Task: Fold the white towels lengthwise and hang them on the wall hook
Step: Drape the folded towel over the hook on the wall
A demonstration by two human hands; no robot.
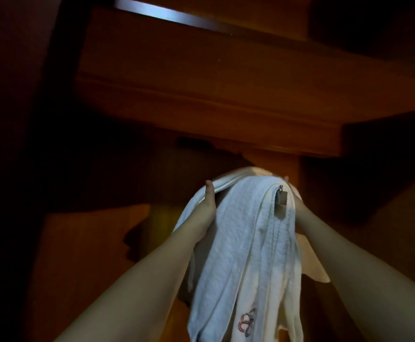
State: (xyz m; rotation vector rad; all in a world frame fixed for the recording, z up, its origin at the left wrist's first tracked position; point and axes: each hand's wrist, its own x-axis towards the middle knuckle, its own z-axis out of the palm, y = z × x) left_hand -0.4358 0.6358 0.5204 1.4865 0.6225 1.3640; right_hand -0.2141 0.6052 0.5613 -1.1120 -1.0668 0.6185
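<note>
Both bare forearms reach up from 7 and 5 o'clock. Left hand [205,208] clamps the white towel [238,243] edge, thumb on top. Right hand [297,206] is mostly hidden behind cloth; grip cannot be told. Towel drapes over the metal hook [281,196] at centre, against the wooden wall [201,95].

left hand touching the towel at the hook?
Touching. Head view: left hand presses against the white towel's left edge, thumb over its top fold, beside the metal hook.

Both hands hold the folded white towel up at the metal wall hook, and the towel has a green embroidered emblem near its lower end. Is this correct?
Not quite: the head view shows the emblem is red or pinkish, not green. The rest holds: left hand and right hand hold the folded white terry towel at the small metal wall hook.
</note>
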